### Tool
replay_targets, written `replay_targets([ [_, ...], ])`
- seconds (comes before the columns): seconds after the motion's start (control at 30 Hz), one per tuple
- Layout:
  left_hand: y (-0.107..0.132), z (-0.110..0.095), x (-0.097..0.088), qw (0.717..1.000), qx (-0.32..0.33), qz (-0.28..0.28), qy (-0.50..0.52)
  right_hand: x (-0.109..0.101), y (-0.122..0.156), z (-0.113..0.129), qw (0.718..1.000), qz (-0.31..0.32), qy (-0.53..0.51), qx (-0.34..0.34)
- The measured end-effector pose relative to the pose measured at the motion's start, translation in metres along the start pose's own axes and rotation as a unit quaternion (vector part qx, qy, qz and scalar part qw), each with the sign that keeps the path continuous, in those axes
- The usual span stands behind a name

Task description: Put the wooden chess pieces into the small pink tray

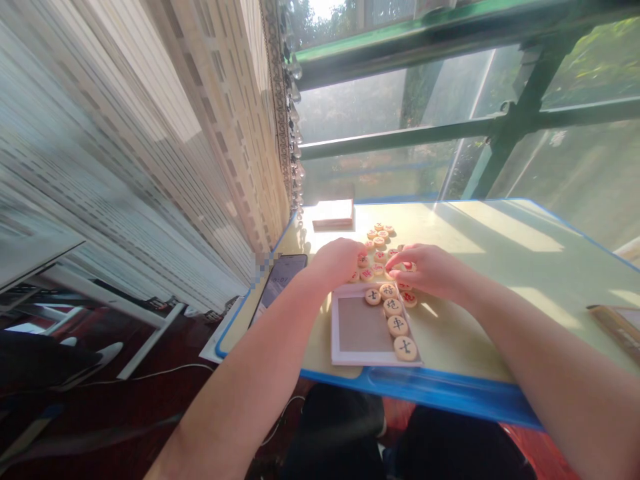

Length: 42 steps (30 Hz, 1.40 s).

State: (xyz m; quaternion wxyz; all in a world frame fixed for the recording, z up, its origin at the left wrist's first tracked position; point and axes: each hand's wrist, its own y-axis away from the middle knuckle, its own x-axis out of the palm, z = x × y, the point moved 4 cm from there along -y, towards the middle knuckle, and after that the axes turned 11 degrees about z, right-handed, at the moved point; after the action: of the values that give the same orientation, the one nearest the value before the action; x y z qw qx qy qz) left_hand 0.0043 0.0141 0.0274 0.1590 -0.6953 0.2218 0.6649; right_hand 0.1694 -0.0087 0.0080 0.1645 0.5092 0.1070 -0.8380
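Round wooden Chinese chess pieces (379,269) with red characters lie in a cluster between my two hands on the table. My left hand (343,260) rests at the cluster's left side, its fingers bent against the pieces and partly hidden. From the right, my right hand (425,267) reaches over the pieces, thumb and fingers apart, with tips touching or just above them. In front of the hands sits a shallow white box (336,333). Several pieces with black characters (398,325) stand along its right side and upper edge. Neither hand visibly lifts a piece.
A small white box or stack (333,213) stands at the table's far left. A phone (280,283) lies by the left edge, near the curtain (215,147). At the right edge is a brown-framed object (613,327). The blue-rimmed table (490,267) borders a window.
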Motion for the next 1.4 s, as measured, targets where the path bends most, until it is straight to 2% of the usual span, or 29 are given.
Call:
replay_targets([
  [0.13,0.001,-0.003,-0.001,1.0,-0.005,0.03,0.002,-0.002,0.0,-0.002,1.0,-0.02,0.016,0.006],
  [0.37,0.004,-0.003,-0.003,1.0,-0.001,-0.011,-0.001,-0.004,0.002,-0.002,0.999,-0.011,0.032,-0.005],
  [0.6,0.005,-0.004,-0.004,1.0,-0.008,0.005,0.0,-0.004,0.002,-0.003,1.0,-0.011,0.028,0.009],
  [0.83,0.005,-0.002,-0.005,1.0,-0.001,-0.019,-0.021,-0.004,0.001,-0.002,1.0,-0.008,0.01,-0.001],
  [1.13,0.009,-0.004,-0.014,0.997,0.014,-0.062,0.04,-0.002,0.002,0.002,1.0,0.0,0.026,-0.004],
  [1.27,0.01,-0.006,-0.013,0.997,0.018,-0.06,0.034,-0.003,0.002,0.002,1.0,-0.001,0.027,-0.004],
  [1.4,0.01,-0.008,-0.011,0.998,0.017,-0.05,0.033,-0.014,0.01,0.011,1.0,-0.015,0.022,-0.001],
])
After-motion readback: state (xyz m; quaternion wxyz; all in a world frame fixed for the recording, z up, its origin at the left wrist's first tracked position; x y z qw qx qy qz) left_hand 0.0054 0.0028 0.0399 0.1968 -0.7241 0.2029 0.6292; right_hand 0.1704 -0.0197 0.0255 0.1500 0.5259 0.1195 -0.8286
